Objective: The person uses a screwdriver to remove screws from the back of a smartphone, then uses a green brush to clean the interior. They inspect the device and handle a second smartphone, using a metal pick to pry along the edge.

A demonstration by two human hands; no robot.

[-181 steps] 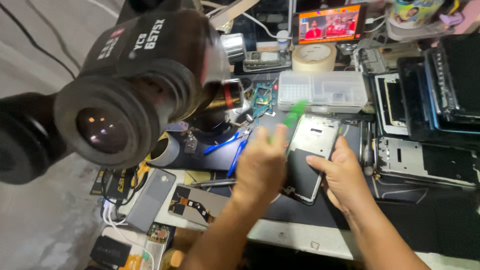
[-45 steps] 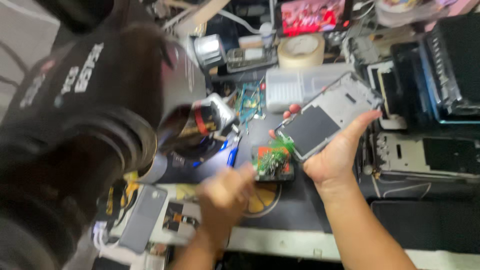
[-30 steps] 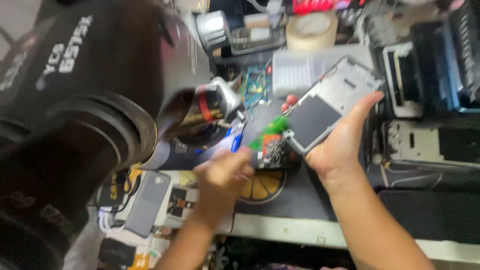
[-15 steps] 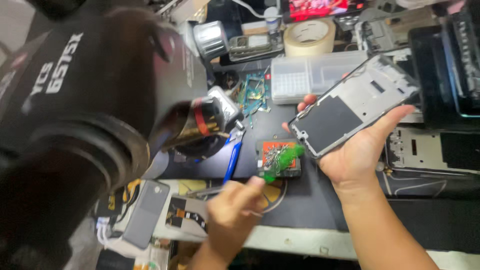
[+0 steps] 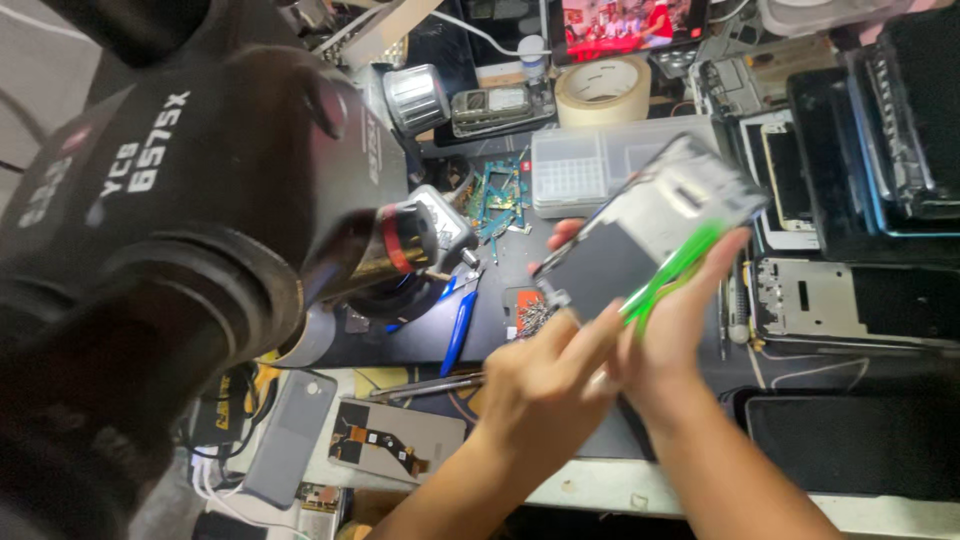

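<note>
Phone frame (image 5: pixel 650 230), stripped and open-backed, sits tilted above the dark work mat (image 5: pixel 420 335), gripped at its edges by the right hand (image 5: pixel 680 330). The left hand (image 5: pixel 545 385) closes around a green brush (image 5: pixel 670 275) whose blurred tip lies against the frame. Judging by this, cleaning looks underway; no parts seem refitted. Around it the cluttered bench holds a microscope (image 5: pixel 180 230), tape roll (image 5: pixel 603 90), clear parts box (image 5: pixel 590 175) and loose screens.

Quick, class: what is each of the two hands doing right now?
Left hand: closed around a green tool, tip at the phone frame.
Right hand: holding the phone frame up, tilted.
</note>
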